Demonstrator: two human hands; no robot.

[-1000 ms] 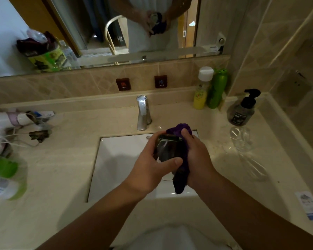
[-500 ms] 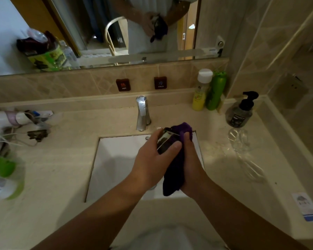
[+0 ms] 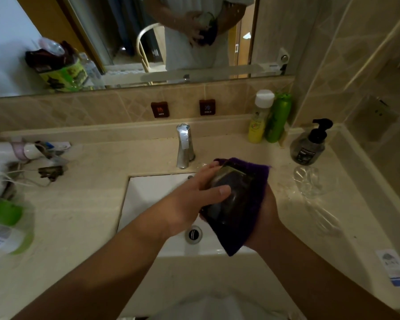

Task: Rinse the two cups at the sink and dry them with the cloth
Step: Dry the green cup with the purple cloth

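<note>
Both forearms reach forward over the sink (image 3: 148, 195). Left hand (image 3: 194, 199) curled around a clear cup (image 3: 231, 195), thumb across its side, fingers over the far rim. Right hand (image 3: 263, 215) cupped beneath, grasping a purple cloth (image 3: 245, 227) wrapped against the cup. Second cup (image 3: 308, 183) lies on the counter (image 3: 79, 215) right of the sink, near the pump bottle (image 3: 307, 146).

1. Sink basin (image 3: 148, 199) left half open; faucet (image 3: 184, 146) stands at back edge.
2. Counter (image 3: 79, 215) between basin and hair dryer (image 3: 7, 153) bare.
3. Rt side crowded: pump bottle (image 3: 307, 146), clear glass cup (image 3: 308, 181) just below it, yellow bottle (image 3: 258, 121) and green bottle (image 3: 278, 118) in back corner.
</note>
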